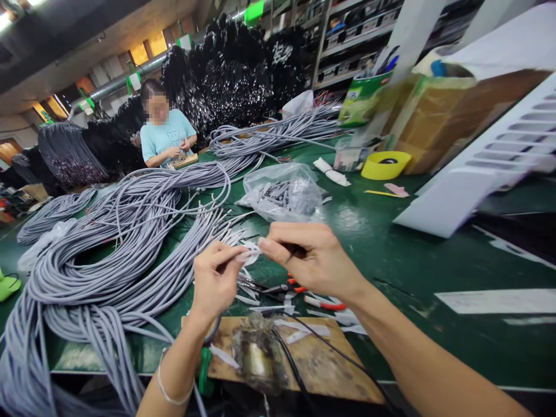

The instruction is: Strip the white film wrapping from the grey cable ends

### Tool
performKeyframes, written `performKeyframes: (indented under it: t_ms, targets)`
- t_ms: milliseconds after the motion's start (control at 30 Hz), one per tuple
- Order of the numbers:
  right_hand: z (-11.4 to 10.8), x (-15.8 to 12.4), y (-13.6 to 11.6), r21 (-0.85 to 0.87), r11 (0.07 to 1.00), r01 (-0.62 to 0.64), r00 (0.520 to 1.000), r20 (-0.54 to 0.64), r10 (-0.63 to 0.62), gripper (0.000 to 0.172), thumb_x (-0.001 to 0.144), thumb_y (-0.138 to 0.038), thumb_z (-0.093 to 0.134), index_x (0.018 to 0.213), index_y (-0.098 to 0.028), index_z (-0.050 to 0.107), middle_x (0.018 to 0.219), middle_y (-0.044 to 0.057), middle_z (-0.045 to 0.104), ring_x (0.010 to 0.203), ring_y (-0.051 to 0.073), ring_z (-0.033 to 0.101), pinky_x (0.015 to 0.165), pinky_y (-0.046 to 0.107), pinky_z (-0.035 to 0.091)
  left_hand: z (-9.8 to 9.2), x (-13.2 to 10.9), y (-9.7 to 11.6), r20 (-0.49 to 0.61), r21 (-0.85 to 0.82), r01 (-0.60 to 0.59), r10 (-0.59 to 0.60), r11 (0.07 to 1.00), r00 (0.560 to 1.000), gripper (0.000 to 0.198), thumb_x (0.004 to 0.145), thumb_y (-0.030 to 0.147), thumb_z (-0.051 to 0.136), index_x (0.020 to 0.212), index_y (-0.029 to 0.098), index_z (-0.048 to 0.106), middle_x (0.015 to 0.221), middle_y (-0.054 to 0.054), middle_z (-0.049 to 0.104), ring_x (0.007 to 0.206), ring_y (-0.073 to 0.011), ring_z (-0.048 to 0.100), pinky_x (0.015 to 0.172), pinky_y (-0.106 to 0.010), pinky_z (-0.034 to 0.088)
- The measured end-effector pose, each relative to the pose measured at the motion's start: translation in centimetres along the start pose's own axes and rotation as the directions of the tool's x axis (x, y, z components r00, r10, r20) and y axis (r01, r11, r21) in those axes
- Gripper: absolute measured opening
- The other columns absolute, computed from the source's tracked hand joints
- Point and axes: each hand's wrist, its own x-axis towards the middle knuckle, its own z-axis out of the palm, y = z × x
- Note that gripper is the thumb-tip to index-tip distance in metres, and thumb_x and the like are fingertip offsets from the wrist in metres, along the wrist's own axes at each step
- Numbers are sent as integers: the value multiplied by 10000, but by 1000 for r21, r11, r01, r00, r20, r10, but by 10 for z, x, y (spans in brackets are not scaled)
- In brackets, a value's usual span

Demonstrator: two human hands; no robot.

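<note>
So just above the wooden board (pixel 339 370), the left hand (pixel 215 278) and right hand (pixel 304 258) are both pinching a small white label (pixel 251 252) between fingertips, with red-handled cutters (pixel 324 302) lying right behind that board.

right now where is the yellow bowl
In the head view the yellow bowl sits on the green table, beyond and right of the right hand, beside the cardboard box and right of the clear plastic bag.
</note>
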Motion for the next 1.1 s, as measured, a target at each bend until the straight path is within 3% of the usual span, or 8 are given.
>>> performKeyframes:
  t_ms: [133, 267, 400, 567, 667, 867, 1033, 1100]
  targets:
    - [7, 2, 6, 254, 916, -309, 949, 140, 282, 425, 812, -361, 437, 444, -196, 302, 436, -56, 276, 416, 59, 259, 413, 231, 220, 0, -5, 2, 85, -6, -150, 150, 989, 985, 147, 774, 151, 578, 793, 168, 723, 650, -24, 601, 581, -98, 521, 514, -195, 382]
    - [19, 2, 10, 412, 726, -551, 833, 317, 453, 489, 739, -541, 484, 417, -197, 351, 392, -59, 306, 380, 52, 232, 391, 237, 198, -3, -5, 3, -45, -11, -194, 193, 981, 980, 139, 783, 175, 578, 800, 182, 715, 678, -19, 607, 612, -105, 533, 547, -201, 404]
    - [17, 1, 1, 420, 783, -459, 885, 292, 362, 507, 761, -546, 476, 420, -183, 383, 409, -49, 335, 398, 56, 266, 402, 232, 219, -7, -3, 6, -159, 142, -139, 161, 980, 974, 174, 805, 177, 558, 880, 194, 714, 637, -5, 563, 587, -100, 491, 545, -208, 385]
    - [14, 1, -3, 401, 849, -344, 938, 190, 290, 540, 789, -568, 450, 424, -177, 374, 418, -44, 335, 412, 57, 281, 407, 230, 223, -7, -5, 8, -75, 238, -181, 204, 954, 976, 176, 799, 166, 559, 872, 184, 718, 612, -5, 557, 563, -97, 487, 540, -208, 391]
    - [20, 0, 1, 451, 767, -457, 888, 185, 420, 561, 746, -621, 472, 412, -183, 365, 389, -56, 309, 384, 49, 247, 381, 225, 191, -5, -6, 7, -46, 196, -229, 242, 954, 969, 154, 783, 150, 575, 828, 182, 718, 633, -13, 597, 572, -101, 511, 536, -206, 401]
    - [28, -1, 4, 476, 541, -694, 719, 410, 561, 558, 659, -687, 496, 430, -188, 400, 351, -72, 300, 333, 38, 187, 347, 218, 123, -6, -4, 7, -64, 147, -270, 281, 952, 958, 137, 772, 144, 590, 794, 190, 717, 637, -7, 614, 570, -95, 519, 535, -199, 405]
    - [18, 1, -1, 352, 827, -438, 889, 36, 456, 426, 736, -525, 530, 517, -161, 509, 466, -36, 404, 430, 63, 314, 392, 210, 249, -8, -4, 7, -168, 259, -205, 253, 944, 953, 151, 768, 151, 597, 859, 178, 714, 602, 4, 568, 541, -90, 478, 513, -202, 383]
    - [15, 1, -2, 274, 892, -359, 918, -67, 390, 307, 753, -424, 548, 608, -155, 565, 515, -23, 472, 456, 73, 364, 412, 208, 293, -8, -5, 7, -174, 282, -191, 246, 940, 954, 149, 764, 156, 601, 861, 169, 714, 590, 5, 557, 528, -89, 462, 507, -205, 376]
